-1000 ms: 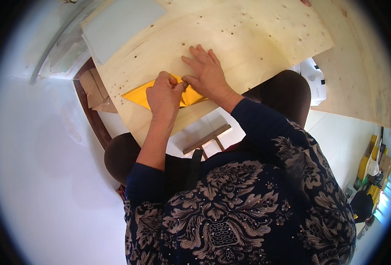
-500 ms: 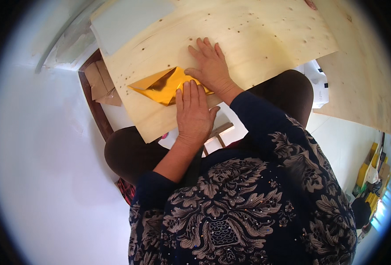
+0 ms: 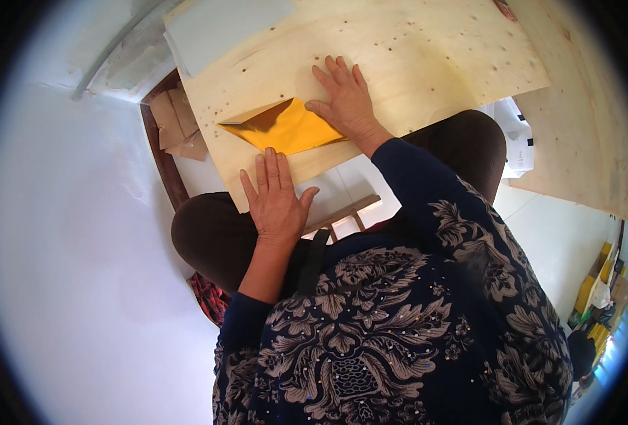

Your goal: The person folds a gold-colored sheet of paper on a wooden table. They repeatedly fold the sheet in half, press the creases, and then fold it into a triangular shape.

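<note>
A folded piece of shiny gold foil paper lies flat near the front edge of a plywood board. Its left end comes to a point, with a darker, mirror-like flap along the upper left. My left hand is open, with fingertips at the paper's lower edge and the thumb spread to the right. My right hand lies open on the board at the paper's right end, its thumb beside the foil and its palm hiding part of that end. Neither hand grips anything.
Pale sheets lie at the board's far left. Brown folded paper sits beyond its left edge, next to a white wall. A white package rests right of my knee. Yellow items stand at the far right.
My left hand has slid left and nearer to me, off the middle of the foil, and its fingers have spread. The right hand stays at the foil's right end.
</note>
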`<state>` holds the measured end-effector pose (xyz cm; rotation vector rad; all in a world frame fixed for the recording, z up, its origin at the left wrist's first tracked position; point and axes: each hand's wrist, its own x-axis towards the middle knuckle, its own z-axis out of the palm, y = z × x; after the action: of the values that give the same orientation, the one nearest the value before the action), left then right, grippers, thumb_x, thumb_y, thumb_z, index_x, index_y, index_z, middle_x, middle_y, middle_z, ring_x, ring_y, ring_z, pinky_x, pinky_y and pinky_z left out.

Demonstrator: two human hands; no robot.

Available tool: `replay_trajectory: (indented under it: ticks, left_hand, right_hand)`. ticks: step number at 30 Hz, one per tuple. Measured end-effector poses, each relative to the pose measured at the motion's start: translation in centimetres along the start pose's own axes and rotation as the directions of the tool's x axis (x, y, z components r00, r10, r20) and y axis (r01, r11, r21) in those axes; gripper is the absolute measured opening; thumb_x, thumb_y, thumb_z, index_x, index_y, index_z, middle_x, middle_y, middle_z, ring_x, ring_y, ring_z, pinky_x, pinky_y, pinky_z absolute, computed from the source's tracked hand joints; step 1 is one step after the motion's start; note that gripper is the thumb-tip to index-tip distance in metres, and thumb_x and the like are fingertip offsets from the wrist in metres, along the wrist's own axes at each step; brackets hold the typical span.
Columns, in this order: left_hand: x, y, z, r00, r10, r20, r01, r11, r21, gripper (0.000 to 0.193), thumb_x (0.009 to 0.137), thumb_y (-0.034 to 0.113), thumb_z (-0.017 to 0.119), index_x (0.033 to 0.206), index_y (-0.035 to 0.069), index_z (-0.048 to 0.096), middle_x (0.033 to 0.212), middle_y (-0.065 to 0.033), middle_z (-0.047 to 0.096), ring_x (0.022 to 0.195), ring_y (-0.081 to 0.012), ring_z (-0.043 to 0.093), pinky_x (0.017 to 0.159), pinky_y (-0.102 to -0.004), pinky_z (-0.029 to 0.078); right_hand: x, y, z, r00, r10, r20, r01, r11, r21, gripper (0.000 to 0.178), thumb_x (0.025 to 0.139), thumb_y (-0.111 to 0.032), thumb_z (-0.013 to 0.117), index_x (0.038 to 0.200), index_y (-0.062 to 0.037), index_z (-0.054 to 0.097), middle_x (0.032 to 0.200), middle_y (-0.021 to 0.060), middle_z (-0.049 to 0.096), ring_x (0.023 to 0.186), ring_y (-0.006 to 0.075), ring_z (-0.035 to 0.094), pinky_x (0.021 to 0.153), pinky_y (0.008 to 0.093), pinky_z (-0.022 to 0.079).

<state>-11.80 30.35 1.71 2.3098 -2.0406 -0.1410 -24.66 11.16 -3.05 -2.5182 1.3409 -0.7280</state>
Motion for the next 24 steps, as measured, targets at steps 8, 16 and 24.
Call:
replay_trajectory:
  ticks: [8,16,24]
  left_hand:
    - [3.1,2.9,1.1,0.974,0.221,-0.046,-0.225,0.961,-0.161,0.085,0.085,0.047,0.066,0.149,0.002,0.032,0.157,-0.0176,0.027,0.147,-0.0329,0.022,0.119,-0.0502,0.012]
    - [2.2,2.0,2.8,0.979,0.173,-0.11,-0.189,0.968,-0.163,0.088,0.084,0.047,0.068,0.149,0.0,0.03,0.157,-0.0204,0.026,0.147,-0.0342,0.021,0.119,-0.0493,0.013]
    - [2.3,1.6,2.8,0.977,0.199,-0.072,-0.209,0.965,-0.156,0.083,0.083,0.04,0.069,0.146,-0.003,0.036,0.155,-0.0202,0.029,0.145,-0.0359,0.024,0.118,-0.0526,0.016]
  right_hand:
    - [0.0,0.0,0.2,1.0,0.001,0.0,-0.001,1.0,-0.001,0.066,0.083,-0.042,0.071,0.138,-0.0114,0.051,0.149,0.0175,0.04,0.143,0.0345,0.029,0.117,0.0489,0.019]
    - [0.7,-1.4,-1.2,0.996,0.054,0.071,-0.047,0.994,-0.102,0.064,0.083,-0.037,0.07,0.138,-0.0103,0.051,0.15,0.0201,0.038,0.143,0.0356,0.029,0.117,0.049,0.02]
    - [-2.2,-7.1,0.7,1.0,0.01,0.014,-0.014,0.945,0.326,0.05,0.091,-0.017,0.059,0.138,-0.0021,0.048,0.147,0.0245,0.038,0.138,0.0392,0.035,0.116,0.0487,0.024]
